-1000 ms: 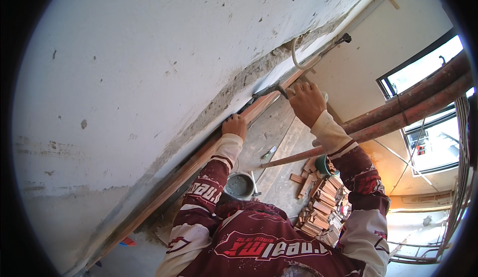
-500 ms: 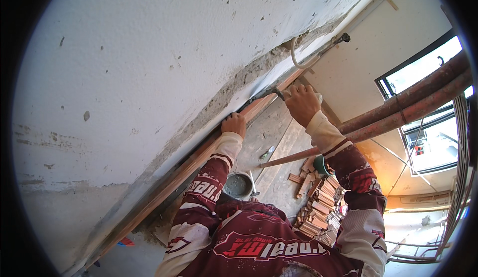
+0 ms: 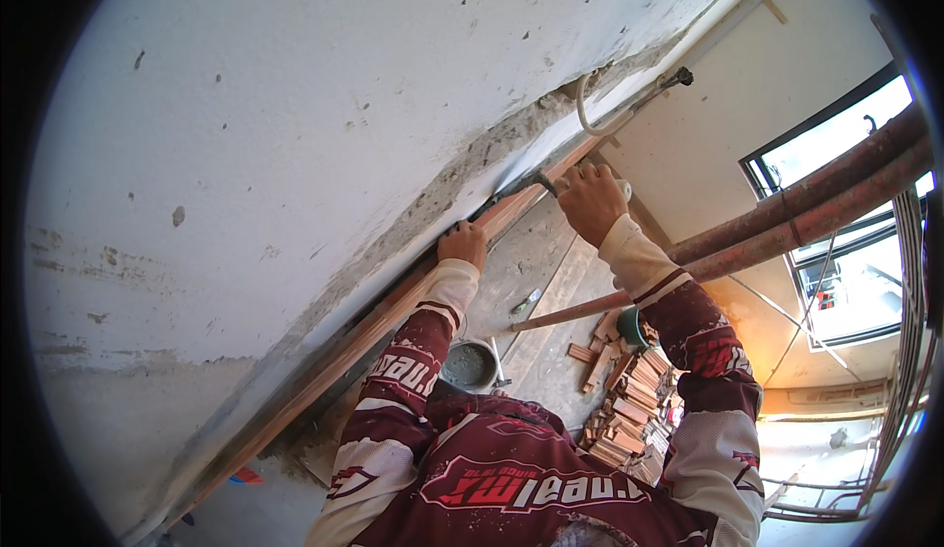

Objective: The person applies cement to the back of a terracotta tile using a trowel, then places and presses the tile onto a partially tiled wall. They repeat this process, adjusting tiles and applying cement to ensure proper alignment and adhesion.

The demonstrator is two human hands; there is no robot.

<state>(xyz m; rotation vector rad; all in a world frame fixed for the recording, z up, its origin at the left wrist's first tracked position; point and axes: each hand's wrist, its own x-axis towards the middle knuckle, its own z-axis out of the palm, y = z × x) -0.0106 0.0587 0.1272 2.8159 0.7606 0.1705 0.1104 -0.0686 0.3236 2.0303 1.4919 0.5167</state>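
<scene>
My left hand grips a long wooden board lying along the white wall, fingers curled over its upper edge. Up and to the right of it, my right hand is closed on the pale handle of a trowel-like tool. Its dark blade meets the narrow strip between board and wall, where grey material shows; the blade's exact outline is hard to make out. Just above runs a rough, chipped band with a pale looped conduit.
Red pipes cross at right, a thinner pole reaching leftward below my hands. A bucket of grey mix, a small tool, stacked wooden pieces and a green bucket lie below. Windows and bundled rods are at right.
My right hand with the tool has shifted slightly left, mostly in the first half second. My left hand stays on the board. The view of the wall has moved a little.
</scene>
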